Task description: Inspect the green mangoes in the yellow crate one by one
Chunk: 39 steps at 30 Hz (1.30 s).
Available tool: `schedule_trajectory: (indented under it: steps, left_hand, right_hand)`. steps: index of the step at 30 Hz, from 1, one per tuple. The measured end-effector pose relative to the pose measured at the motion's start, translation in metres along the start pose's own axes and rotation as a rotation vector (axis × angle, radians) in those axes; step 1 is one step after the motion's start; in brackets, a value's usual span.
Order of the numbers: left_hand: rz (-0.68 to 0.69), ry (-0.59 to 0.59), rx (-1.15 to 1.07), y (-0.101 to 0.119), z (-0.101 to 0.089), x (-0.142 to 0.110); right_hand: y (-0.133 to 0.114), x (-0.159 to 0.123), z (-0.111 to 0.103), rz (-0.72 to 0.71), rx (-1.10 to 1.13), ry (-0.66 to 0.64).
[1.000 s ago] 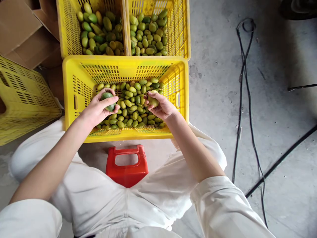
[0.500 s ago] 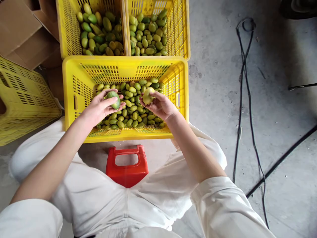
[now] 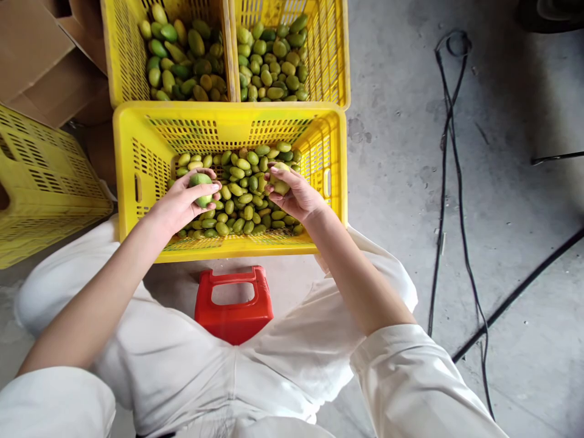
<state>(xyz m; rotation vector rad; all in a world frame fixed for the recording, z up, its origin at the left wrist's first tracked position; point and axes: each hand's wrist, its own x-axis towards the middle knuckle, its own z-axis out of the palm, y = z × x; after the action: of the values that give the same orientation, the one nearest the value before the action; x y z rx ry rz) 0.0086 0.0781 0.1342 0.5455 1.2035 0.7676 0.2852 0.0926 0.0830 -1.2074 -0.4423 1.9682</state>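
My left hand [image 3: 179, 204] is closed around a green oval fruit [image 3: 199, 180] that looks like a small mango, with the thumb across it. In my right hand [image 3: 297, 198] is a yellow-green fruit [image 3: 281, 183], partly hidden behind the fingers. Both hands are held apart over the near yellow crate [image 3: 137, 234]. Below them in the crate lie many small green oval fruits [image 3: 241, 193]; the hands cover some of these from sight.
Beyond the near crate stands a yellow crate [image 3: 340, 61] with a divider, holding larger green fruits [image 3: 189, 58] on the left and smaller ones [image 3: 274, 64] on the right. Another yellow crate [image 3: 50, 176] and cardboard [image 3: 34, 45] are at left. A red stool [image 3: 233, 319] is below; black cables [image 3: 444, 182] lie at right.
My left hand has turned the green fruit slightly and drawn a little left. My right fingers have closed further around the yellow-green fruit, which has shifted slightly right.
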Motion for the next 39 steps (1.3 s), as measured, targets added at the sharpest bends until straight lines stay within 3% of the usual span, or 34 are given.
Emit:
schedule_trajectory:
  steps: [18, 26, 33, 39]
  left_hand:
    - [0.046, -0.084, 0.054, 0.001, -0.001, -0.005]
    - [0.032, -0.030, 0.059, 0.003, -0.006, 0.001]
    - [0.034, 0.047, -0.116, 0.009, -0.004, 0.003]
    - [0.080, -0.023, 0.060, -0.002, -0.009, 0.004]
  right_hand:
    - [0.002, -0.006, 0.005, -0.034, 0.011, -0.045]
    - [0.006, 0.001, -0.001, -0.032, -0.001, 0.008]
    - [0.001, 0.004, 0.000, -0.048, 0.039, 0.098]
    - [0.006, 0.004, -0.005, -0.075, 0.006, 0.026]
